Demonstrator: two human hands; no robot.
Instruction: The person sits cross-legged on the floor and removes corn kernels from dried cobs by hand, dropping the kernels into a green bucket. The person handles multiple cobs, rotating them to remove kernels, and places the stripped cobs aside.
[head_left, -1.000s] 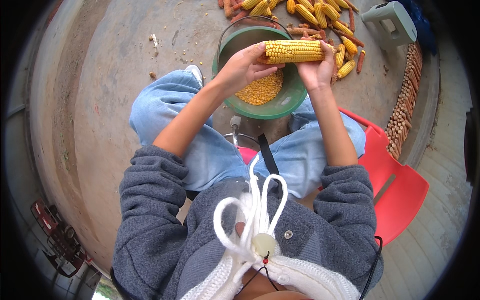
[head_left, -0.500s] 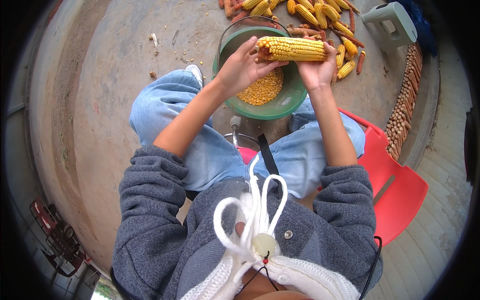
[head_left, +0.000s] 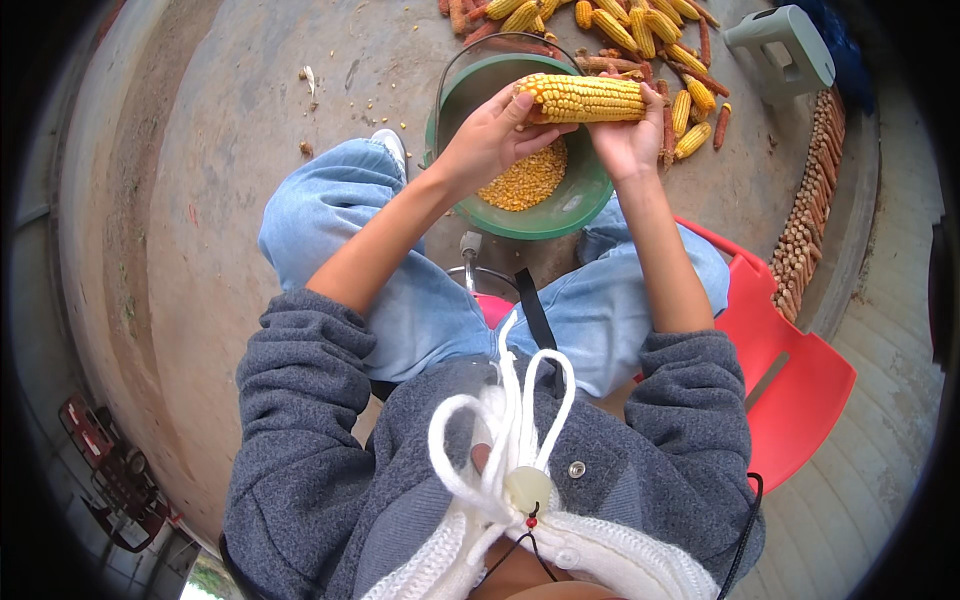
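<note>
A yellow corn cob [head_left: 588,98] lies crosswise between my hands above a green bucket [head_left: 583,205]. My left hand [head_left: 495,130] is closed on its left end, the thumb against the kernels and the other fingers underneath. Around the right end my right hand [head_left: 632,135] is wrapped, with its palm turned up. Loose corn kernels [head_left: 525,182] cover part of the bucket's bottom. The bucket stands on the floor between my knees, and its wire handle arches up at the far side.
Beyond the bucket lies a heap of yellow cobs [head_left: 640,28] mixed with bare reddish cobs. A grey-green plastic stool [head_left: 785,50] stands at the far right. Near my right side is a red chair [head_left: 790,400]. Stacked cobs [head_left: 808,205] line the right edge of the floor.
The cob has shifted slightly to the left and turned a little. My left hand has closed onto its left end, where its fingers were more spread before.
</note>
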